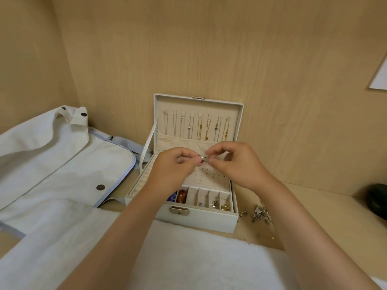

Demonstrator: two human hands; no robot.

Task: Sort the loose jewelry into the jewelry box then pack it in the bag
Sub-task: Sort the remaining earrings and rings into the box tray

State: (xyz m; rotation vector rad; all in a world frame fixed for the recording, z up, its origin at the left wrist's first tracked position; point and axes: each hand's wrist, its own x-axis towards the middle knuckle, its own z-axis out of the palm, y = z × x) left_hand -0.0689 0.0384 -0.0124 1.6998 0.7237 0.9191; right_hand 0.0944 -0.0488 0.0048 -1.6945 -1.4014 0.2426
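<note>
well, both hands meet over the open jewelry box [201, 218], which stands at the back middle of the table [314, 216], against the wall. the left hand [176, 164] pinches a small pale piece [202, 157] between thumb and fingertip, and the right hand [232, 162] pinches its other end. it is too small to tell what kind of piece it is. they hold it just above the perforated earring panel [207, 176].

the likeliest slip, i'd judge, is the piece or a part of it dropping. a bounce could send it into the front compartments [209, 197], which already hold other items. it could also land on the white cloth [199, 258] along the table's front edge, where a pale thing would be hard to spot. a forearm swinging right could scatter the loose jewelry [258, 213] lying beside the box, toward the table's right edge. the bag [62, 164] lies flat at the table's left end, not yet packed.
</note>
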